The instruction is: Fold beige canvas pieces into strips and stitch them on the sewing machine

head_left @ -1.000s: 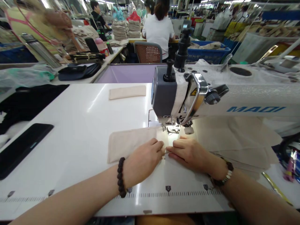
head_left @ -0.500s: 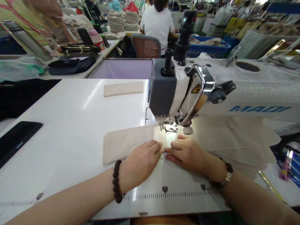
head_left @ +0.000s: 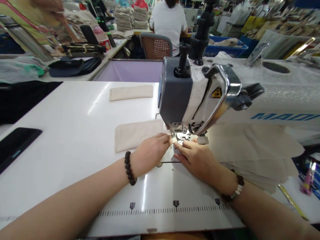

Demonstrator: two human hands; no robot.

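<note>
A folded beige fabric piece (head_left: 136, 133) lies on the white table, its right end at the needle area of the sewing machine (head_left: 176, 93). My left hand (head_left: 152, 151) grips the fabric's lower right corner, fingers pressed together just before the presser foot. My right hand (head_left: 200, 160) rests right of the foot, its index fingertip close to that corner and its thumb apart, with nothing visible in it. A narrower beige strip (head_left: 131, 93) lies farther back on the table. Larger beige fabric sheets (head_left: 250, 143) lie under the machine arm, right of my right hand.
A black phone (head_left: 18, 146) lies at the left. Yellow tweezers (head_left: 292, 201) and a pink-handled tool (head_left: 307, 180) are at the right. Behind the table stand a chair (head_left: 156, 46), a seated person in white (head_left: 168, 23) and a blue crate (head_left: 225, 48).
The folded fabric has moved away from me toward the back, its near edge now higher up the table. My left hand has moved forward with it; my right hand has shifted slightly.
</note>
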